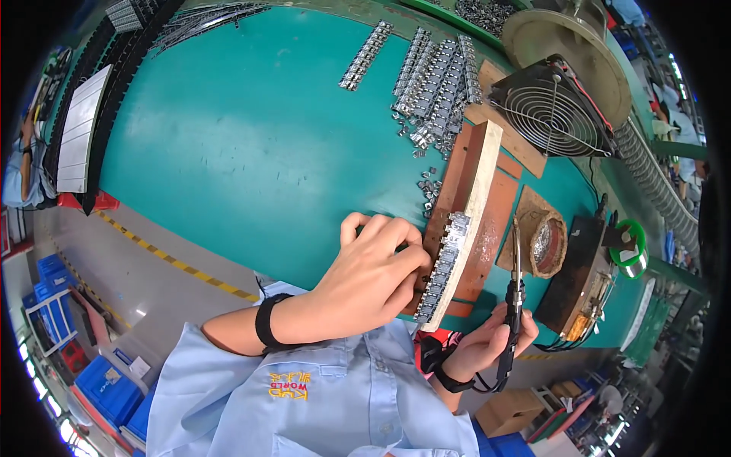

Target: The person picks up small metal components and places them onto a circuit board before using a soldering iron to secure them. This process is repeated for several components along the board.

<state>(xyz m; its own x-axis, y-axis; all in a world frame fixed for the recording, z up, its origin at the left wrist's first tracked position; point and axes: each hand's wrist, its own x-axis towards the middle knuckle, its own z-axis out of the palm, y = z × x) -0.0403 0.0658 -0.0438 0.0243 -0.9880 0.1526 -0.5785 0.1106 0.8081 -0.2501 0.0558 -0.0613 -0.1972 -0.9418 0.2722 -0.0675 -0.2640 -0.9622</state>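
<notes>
In my right hand [491,340] is a soldering iron [515,298], its dark handle between thumb and fingers and its metal shaft pointing away from me. My left hand [375,268] is closed with bent fingers against the left side of a pale wooden bar [474,186]. Its fingertips are partly hidden, so whatever they pinch cannot be made out. Along the near half of the bar lies a row of small silvery metal parts [442,268]. Beneath the bar is a reddish-brown board [487,228]. The iron's tip stands near a round tin [545,244] in a brown holder.
Strips of metal parts [438,80] and loose small pieces [430,190] lie on the green mat [221,137]. A fan with a wire guard [550,110] stands at the far right, near a ribbed duct [659,175]. A dark box [575,278] and green spool [630,247] sit right.
</notes>
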